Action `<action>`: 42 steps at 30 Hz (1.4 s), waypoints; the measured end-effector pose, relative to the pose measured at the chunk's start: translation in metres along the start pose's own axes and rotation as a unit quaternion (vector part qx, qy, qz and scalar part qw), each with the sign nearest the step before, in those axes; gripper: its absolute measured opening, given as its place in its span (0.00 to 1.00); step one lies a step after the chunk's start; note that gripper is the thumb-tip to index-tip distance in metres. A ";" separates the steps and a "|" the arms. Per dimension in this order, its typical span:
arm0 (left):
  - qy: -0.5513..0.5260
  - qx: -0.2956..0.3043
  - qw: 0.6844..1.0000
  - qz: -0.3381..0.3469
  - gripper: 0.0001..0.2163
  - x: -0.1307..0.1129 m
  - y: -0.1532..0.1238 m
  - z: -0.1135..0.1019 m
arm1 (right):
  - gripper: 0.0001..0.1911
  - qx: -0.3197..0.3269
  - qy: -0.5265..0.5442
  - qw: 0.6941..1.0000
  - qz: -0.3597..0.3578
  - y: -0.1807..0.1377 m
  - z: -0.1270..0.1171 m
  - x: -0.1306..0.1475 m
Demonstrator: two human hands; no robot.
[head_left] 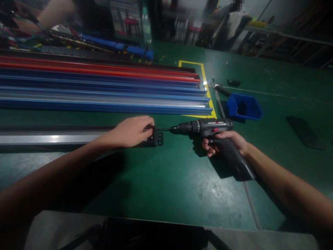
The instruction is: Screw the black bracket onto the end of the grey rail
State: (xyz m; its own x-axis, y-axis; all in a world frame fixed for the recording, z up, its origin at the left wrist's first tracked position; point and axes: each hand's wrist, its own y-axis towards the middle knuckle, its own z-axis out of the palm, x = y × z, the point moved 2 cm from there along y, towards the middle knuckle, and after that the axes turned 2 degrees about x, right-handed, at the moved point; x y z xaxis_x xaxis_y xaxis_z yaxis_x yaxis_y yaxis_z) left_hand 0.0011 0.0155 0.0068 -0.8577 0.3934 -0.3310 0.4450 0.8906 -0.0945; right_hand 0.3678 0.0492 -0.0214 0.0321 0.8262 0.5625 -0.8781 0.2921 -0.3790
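My right hand (232, 140) grips a black cordless drill (215, 125) by its handle, with fingers curled near the trigger. The long bit (163, 129) points left and its tip reaches the black end piece (155, 139) of a long silver-and-black metal rail (57, 139). Over that same end lies my left hand (134, 132), fingers bent around the rail and thumb pressed close. A small slotted bracket (160, 139) sticks out of the rail's end. Whether a screw sits at the bit's tip is too small to tell.
Blue rails (104, 99) and red rails (104, 69) lie behind, ending near a yellow tape outline (204, 73). Right of them are pliers (221, 89), a blue bin (244, 106) and a dark flat object (303, 132). Another person's arm (56, 14) is at the upper left.
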 end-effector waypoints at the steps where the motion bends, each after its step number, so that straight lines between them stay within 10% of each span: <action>1: 0.000 0.001 1.000 -0.001 0.10 0.000 0.000 0.000 | 0.17 0.003 0.001 1.000 0.000 0.000 0.000 0.000; 42: 0.001 -0.006 1.000 0.004 0.10 0.001 0.000 0.001 | 0.18 -0.014 0.017 1.000 0.007 0.000 0.002 0.001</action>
State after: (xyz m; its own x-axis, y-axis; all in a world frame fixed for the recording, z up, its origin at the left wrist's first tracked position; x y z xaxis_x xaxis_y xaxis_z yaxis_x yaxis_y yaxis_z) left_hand 0.0005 0.0154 0.0055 -0.8546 0.4010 -0.3301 0.4485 0.8902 -0.0797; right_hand 0.3669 0.0489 -0.0199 0.0366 0.8461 0.5317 -0.8646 0.2936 -0.4077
